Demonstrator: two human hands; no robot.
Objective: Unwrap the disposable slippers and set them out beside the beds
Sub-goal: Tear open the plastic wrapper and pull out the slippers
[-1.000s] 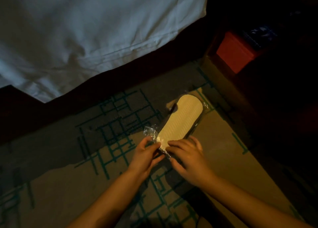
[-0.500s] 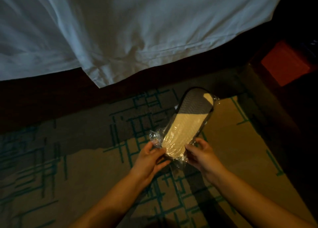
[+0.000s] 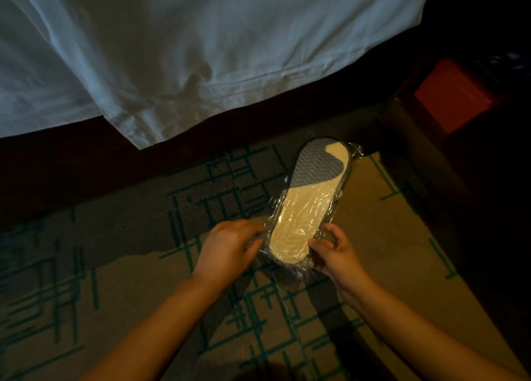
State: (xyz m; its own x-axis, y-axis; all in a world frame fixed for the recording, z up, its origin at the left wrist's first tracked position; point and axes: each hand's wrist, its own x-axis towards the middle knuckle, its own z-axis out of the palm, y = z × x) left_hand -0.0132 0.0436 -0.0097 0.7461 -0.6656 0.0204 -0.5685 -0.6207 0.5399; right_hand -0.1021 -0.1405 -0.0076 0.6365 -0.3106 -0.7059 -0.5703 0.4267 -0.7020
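Observation:
A pack of disposable slippers (image 3: 304, 208) in clear plastic wrap is held sole-up over the carpet, toe pointing toward the bed. The sole is pale cream with a ridged pattern; shadow darkens its toe end. My left hand (image 3: 228, 248) pinches the plastic at the heel's left side. My right hand (image 3: 333, 251) grips the wrap at the heel's right side, thumb on top. Loose crinkled plastic hangs below the heel between both hands.
The bed's white sheet (image 3: 201, 50) hangs over a dark bed base (image 3: 86, 173) across the top. Patterned beige carpet with green lines (image 3: 115, 294) covers the floor. A red box (image 3: 451, 93) sits in shadow at the upper right.
My hands have moved apart to either side of the heel, stretching the wrap. The view has shifted, so the bed sheet fills more of the top.

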